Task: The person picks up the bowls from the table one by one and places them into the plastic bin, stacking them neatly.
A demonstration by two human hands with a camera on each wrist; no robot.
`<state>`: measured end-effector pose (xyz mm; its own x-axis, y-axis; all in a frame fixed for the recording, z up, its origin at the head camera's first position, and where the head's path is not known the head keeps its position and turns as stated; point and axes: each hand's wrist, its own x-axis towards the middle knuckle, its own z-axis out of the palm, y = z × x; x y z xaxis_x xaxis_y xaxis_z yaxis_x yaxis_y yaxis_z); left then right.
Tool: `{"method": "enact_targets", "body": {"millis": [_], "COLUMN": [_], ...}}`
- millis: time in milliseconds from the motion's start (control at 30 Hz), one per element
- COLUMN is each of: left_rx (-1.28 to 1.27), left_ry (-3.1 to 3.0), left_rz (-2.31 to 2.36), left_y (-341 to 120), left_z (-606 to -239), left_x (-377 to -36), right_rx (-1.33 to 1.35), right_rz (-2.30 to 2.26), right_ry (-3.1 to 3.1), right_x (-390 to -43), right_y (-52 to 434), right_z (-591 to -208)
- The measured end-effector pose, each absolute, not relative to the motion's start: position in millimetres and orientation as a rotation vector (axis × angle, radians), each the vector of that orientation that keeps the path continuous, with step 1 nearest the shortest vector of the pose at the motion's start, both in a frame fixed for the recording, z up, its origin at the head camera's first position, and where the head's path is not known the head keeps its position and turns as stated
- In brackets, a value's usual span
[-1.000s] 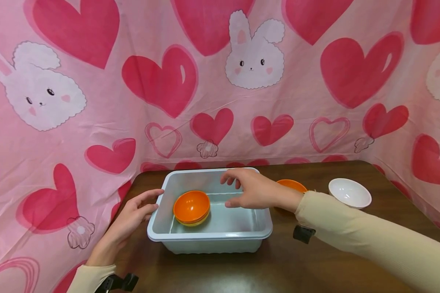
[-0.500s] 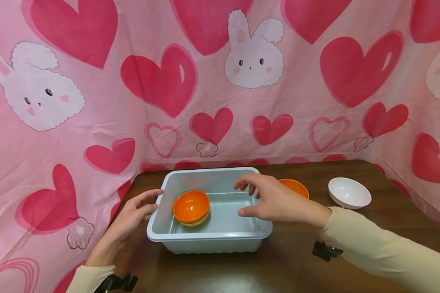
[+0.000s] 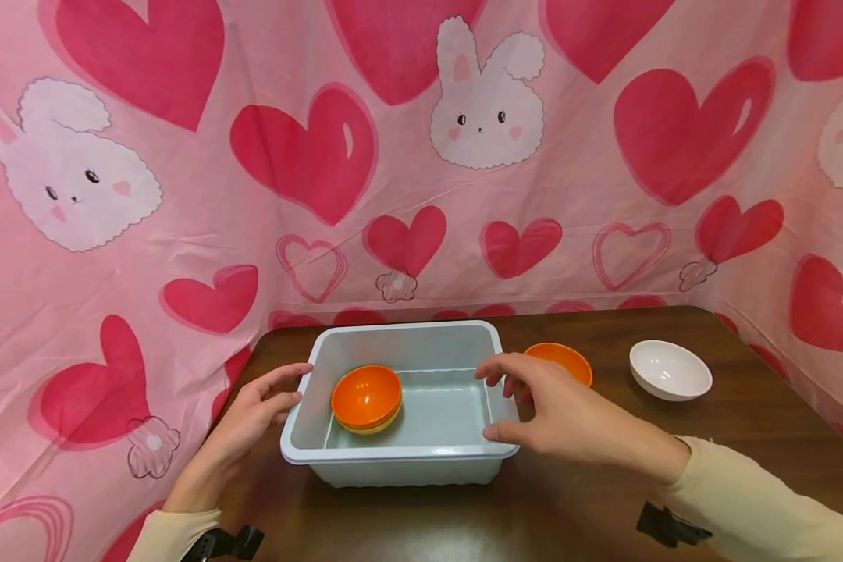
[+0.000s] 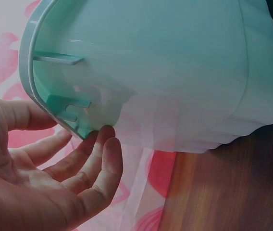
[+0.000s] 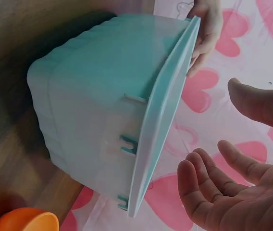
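Note:
A pale blue-green plastic basin (image 3: 439, 453) stands on the table. Inside it, towards the left, an orange bowl (image 3: 367, 396) is nested on a yellowish one. My left hand (image 3: 242, 425) is at the basin's left end; in the left wrist view, its loosely bent fingers (image 4: 108, 159) touch the rim from outside. Over the basin's right rim my right hand (image 3: 562, 410) hovers with spread, relaxed fingers, holding nothing. The right wrist view has this hand (image 5: 242, 183) apart from the basin. Behind it in the head view, another orange bowl (image 3: 565, 359) is partly hidden.
A white bowl (image 3: 670, 371) rests on the brown wooden table (image 3: 604, 507), to the right of the orange one. Pink cloth (image 3: 393, 179) with hearts and rabbits hangs behind the table and along its sides.
My right hand has drawn back from above the basin's interior, rightwards and towards me, to its right rim. More of the orange bowl on the table shows. The left hand stays put.

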<state>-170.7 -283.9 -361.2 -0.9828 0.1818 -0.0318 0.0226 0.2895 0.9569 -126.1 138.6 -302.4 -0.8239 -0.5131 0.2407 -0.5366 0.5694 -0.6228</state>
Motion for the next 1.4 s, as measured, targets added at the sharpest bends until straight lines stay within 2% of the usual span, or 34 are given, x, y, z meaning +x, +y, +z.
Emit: {"method": "enact_targets", "body": {"millis": [433,1400], "left_rx": [0.156,0.184], "left_ry": [2.427,2.402], "left_rz": [1.766,1.805], "left_y": [-283,-284], "left_z": [-361,-363], "left_x": [-170,-170], "right_rx": [0.888,0.743], "right_rz": [1.097,1.076], "right_ry": [-2.636,-2.625], "right_x": [-103,-91], "right_y": [162,204], "right_z": [-318,-353]}}
